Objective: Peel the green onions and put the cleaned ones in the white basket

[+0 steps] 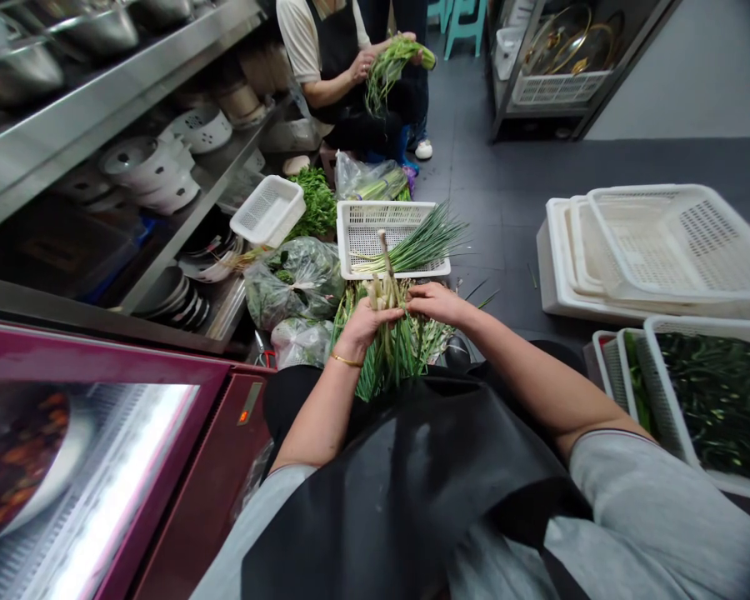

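Observation:
My left hand [370, 320], with a gold bracelet at the wrist, is closed round a bunch of scallions [384, 293]. Their pale root ends point up and away from me, and the green leaves hang down towards my lap. My right hand [438, 302] is closed too, its fingertips pinching at the stalks on the right side of the bunch. Just beyond my hands stands a white perforated basket [363, 237], with long green scallions [416, 243] lying across its right part. More loose stalks and trimmings lie beneath my hands, partly hidden by them.
Bagged greens [295, 282] and a small white basket [268, 210] are at left, beside metal shelving [118, 92]. Stacked white baskets [662, 242] and a basket of green peppers [722, 392] stand at right. Ahead, a co-worker [334, 71] holds greens [395, 67].

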Demonstrator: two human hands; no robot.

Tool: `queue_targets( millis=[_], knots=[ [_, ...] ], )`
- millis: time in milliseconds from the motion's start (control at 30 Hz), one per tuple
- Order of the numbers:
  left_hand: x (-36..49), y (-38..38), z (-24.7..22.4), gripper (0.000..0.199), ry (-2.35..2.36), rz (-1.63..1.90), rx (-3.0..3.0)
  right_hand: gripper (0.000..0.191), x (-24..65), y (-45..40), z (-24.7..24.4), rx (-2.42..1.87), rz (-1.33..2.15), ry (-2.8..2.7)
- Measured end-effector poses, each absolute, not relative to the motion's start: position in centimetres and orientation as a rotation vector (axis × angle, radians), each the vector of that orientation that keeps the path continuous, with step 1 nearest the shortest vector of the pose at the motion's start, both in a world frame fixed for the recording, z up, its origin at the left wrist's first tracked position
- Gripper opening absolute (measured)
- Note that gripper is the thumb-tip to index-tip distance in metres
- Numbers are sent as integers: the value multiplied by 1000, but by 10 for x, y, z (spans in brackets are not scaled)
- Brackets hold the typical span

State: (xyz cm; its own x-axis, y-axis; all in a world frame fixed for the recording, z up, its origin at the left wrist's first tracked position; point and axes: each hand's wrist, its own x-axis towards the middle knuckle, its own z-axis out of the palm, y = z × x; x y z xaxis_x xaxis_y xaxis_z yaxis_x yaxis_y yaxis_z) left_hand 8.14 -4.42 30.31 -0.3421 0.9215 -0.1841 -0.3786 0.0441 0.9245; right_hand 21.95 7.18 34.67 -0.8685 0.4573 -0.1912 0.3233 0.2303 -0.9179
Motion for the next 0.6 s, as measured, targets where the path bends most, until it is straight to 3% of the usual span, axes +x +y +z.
queue_targets(
  millis=[200,600],
  knots=[
    [73,-47,291,33,1219,1399,695,20,234,87,368,-739,2320,-1669],
    [65,-43,275,45,1233,1171,779,36,248,98,420,-436,2072,-1176]
  ],
)
